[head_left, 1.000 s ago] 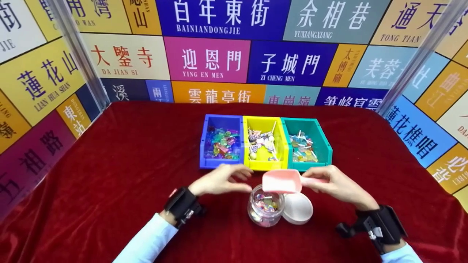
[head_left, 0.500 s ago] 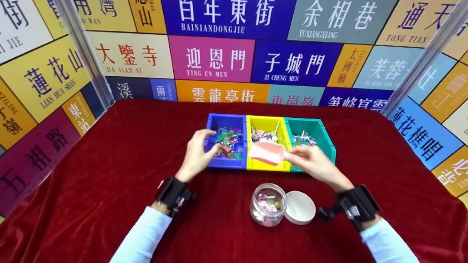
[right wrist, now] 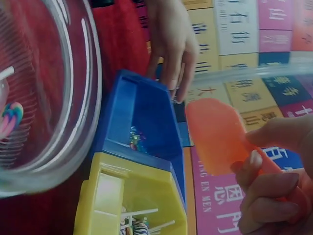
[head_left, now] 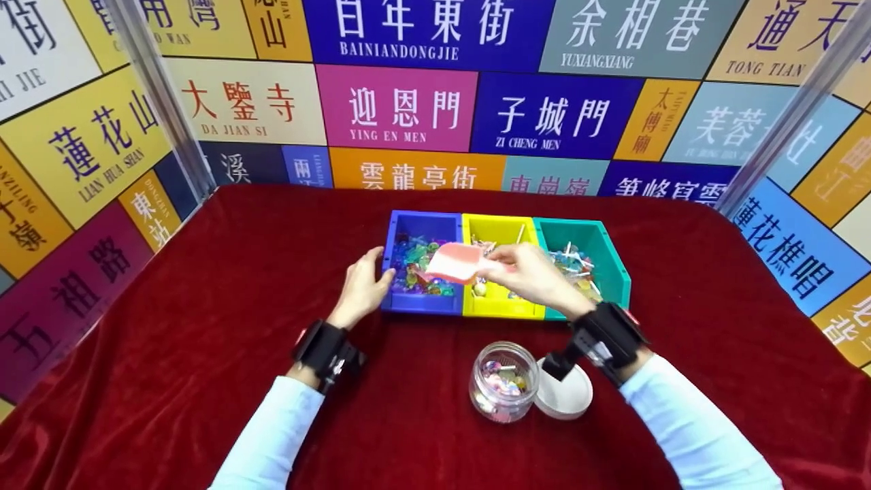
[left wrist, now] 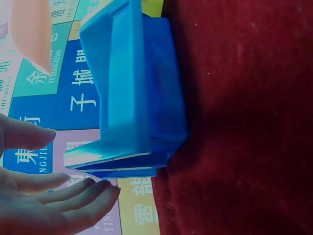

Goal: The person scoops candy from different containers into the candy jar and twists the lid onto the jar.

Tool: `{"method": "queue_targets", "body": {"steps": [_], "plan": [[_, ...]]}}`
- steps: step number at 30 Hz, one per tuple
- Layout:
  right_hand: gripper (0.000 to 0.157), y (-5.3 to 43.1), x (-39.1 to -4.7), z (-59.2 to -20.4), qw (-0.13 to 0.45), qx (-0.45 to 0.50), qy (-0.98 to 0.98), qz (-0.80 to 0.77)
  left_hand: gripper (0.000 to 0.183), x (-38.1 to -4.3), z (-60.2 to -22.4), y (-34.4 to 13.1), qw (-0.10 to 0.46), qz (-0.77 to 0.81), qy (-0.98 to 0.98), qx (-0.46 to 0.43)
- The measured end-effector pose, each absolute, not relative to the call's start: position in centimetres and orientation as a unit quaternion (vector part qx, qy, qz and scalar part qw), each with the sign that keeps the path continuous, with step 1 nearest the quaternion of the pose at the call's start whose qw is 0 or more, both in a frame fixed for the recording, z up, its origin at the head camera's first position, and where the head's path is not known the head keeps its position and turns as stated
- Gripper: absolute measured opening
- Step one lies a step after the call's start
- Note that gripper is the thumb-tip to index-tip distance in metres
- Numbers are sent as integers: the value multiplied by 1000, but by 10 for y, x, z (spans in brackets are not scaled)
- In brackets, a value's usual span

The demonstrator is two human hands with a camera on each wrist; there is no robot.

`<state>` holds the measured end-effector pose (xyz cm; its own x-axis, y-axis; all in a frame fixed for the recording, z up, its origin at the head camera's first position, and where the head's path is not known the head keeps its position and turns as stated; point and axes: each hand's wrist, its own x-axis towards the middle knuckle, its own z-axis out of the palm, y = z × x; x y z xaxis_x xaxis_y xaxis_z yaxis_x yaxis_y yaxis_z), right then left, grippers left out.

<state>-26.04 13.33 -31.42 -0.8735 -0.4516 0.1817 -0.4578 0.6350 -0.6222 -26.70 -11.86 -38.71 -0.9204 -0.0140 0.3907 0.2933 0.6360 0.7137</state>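
Observation:
In the head view my right hand (head_left: 534, 272) grips the handle of a pink scoop (head_left: 454, 263), held above the blue bin (head_left: 422, 305) near its border with the yellow bin (head_left: 505, 307). The right wrist view shows the fingers curled round the handle and the scoop (right wrist: 212, 132) with no candy visible in it. My left hand (head_left: 360, 289) is at the blue bin's left wall; in the left wrist view its fingers (left wrist: 80, 200) are extended beside the bin. Clear, colourful pieces lie in the blue bin, and lollipops in the yellow one.
A green bin (head_left: 616, 272) with wrapped lollipops adjoins the yellow one. Nearer me stands an uncapped clear jar (head_left: 484, 401) partly filled with candy, its white lid (head_left: 571, 395) lying against its right side. A red cloth (head_left: 272, 258) covers the table.
My right hand has carried the scoop from above the jar, across the yellow bin, to over the blue bin. My left hand has moved from near the jar to the blue bin's left side.

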Motion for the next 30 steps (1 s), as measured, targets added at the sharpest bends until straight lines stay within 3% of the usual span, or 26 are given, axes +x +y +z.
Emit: {"method": "queue_targets", "body": {"steps": [12,17,22,30], "plan": [[18,98,-273,-300,-18,286,-934,215,41,-274,-392,-114,170,-405,-895,-77],[27,84,-275,-294,-17,294,-942,163,40,-273,-391,-114,166,-396,-900,-77],[36,67,-277,-288,-17,252,-964,88,40,-274,-392,-116,167,-395,-900,-83],[20,50,-290,-284,-55,166,-984,42,40,-275,-393,-117,170,-399,-896,-91]]}}
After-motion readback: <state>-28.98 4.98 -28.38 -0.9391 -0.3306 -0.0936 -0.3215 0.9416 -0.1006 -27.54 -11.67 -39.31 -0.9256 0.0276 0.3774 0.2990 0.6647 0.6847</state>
